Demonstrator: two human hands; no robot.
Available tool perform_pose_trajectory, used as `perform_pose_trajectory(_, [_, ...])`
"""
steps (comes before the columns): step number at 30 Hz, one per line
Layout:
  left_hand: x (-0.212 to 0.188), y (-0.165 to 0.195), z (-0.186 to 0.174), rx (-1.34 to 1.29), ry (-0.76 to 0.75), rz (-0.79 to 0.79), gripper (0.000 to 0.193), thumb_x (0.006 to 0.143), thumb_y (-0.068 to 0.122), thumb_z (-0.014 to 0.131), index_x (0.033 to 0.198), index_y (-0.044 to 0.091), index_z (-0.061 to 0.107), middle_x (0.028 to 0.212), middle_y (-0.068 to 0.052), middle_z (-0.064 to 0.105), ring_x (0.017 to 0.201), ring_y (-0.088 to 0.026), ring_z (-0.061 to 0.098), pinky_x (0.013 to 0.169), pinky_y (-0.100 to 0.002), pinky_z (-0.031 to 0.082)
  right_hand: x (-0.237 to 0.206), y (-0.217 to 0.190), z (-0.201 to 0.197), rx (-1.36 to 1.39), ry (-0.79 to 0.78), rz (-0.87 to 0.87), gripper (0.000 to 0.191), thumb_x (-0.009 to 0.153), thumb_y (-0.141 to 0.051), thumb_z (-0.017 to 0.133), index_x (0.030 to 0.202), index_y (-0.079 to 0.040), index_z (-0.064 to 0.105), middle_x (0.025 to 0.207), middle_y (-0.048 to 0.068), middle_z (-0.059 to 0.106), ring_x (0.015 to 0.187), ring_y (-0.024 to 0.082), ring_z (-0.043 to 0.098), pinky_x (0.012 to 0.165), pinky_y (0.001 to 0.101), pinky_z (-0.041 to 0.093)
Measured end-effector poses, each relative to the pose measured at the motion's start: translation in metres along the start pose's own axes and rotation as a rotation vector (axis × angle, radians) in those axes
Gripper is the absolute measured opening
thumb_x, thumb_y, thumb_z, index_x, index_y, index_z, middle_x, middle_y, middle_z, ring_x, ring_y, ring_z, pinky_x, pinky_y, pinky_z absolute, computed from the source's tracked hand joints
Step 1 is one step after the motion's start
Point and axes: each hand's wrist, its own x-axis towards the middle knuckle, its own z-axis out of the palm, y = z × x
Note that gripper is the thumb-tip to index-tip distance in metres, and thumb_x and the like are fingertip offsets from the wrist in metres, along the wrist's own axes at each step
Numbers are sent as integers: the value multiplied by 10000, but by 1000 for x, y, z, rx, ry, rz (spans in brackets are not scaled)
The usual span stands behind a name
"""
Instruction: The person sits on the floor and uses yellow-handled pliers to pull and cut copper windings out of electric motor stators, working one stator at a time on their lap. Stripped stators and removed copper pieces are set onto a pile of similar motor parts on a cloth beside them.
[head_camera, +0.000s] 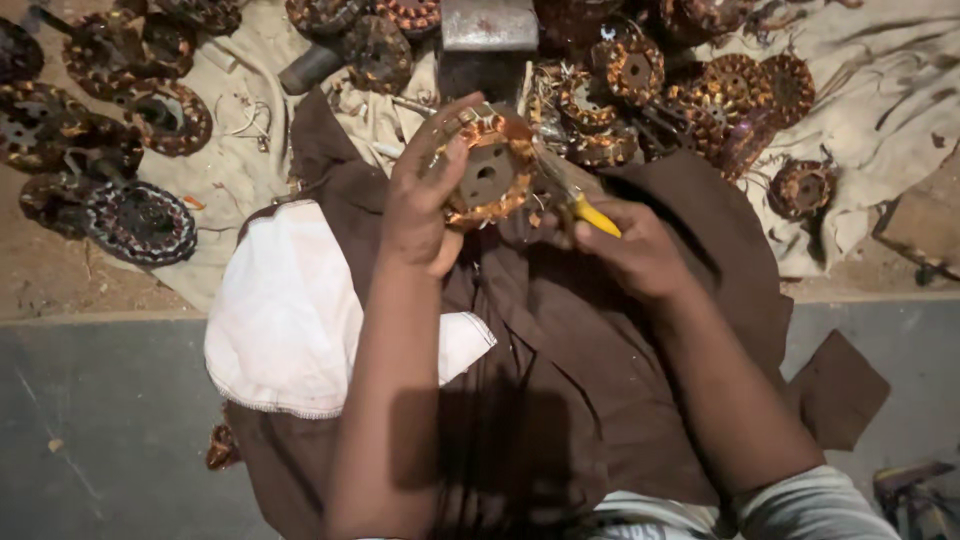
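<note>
Two hands over lap: left hand (420, 205) fingers clamped on rim of copper-wound stator (487, 170), held above brown cloth (560, 330). Right hand (625, 250) closed round yellow-handled tool (592, 214); tip hidden behind stator, type unclear. Stator pile (690, 90) beyond, partly cut off

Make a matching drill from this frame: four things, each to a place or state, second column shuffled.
Things:
1. stator
2. yellow-handled tool
3. white cloth
4. metal block

Places or states:
A. lying over the lap, beside the left forearm
B. held up by the left hand
C. at the top edge, behind the hands
D. gripped in the right hand, tip at the copper windings

Pairs: 1-B, 2-D, 3-A, 4-C
</note>
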Motion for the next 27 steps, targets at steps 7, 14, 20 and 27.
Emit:
perform_pose_trajectory(7, [6, -13, 9, -43, 317, 139, 494, 914, 199, 765, 1371, 79, 622, 1351, -123, 619, 1230, -261, 623, 1020, -408, 562, 14, -34, 24, -851, 163, -251, 284, 966, -98, 686, 1220, 29, 691, 1423, 221, 566, 1283, 424, 550, 1092, 439, 422])
perform_pose_trajectory(14, [4, -28, 13, 119, 282, 286, 520, 928, 176, 810, 1406, 94, 623, 1448, -148, 567, 1338, -279, 550, 1140, -412, 477, 11, -25, 41, -833, 216, -230, 249, 1003, -139, 696, 1164, 48, 660, 1332, 199, 616, 1159, 383, 639, 948, 431, 533])
perform_pose_trajectory(20, [10, -37, 5, -424, 173, 82, 502, 953, 315, 699, 1394, 108, 575, 1346, -127, 617, 1259, -319, 621, 1042, -524, 557, 0, 7, 21, 284, 100, 341, 337, 1092, -273, 630, 951, 32, 653, 978, 249, 584, 760, 233, 522, 615, 326, 416])
perform_pose_trajectory(27, [6, -42, -2, -723, 61, 18, 521, 1018, 396, 627, 1406, 51, 584, 1349, -123, 652, 1255, -308, 631, 1092, -502, 529, -2, 24, 16, 1205, -371, 332, 376, 1079, -341, 602, 888, -19, 567, 1109, 148, 604, 810, 217, 550, 597, 304, 412])
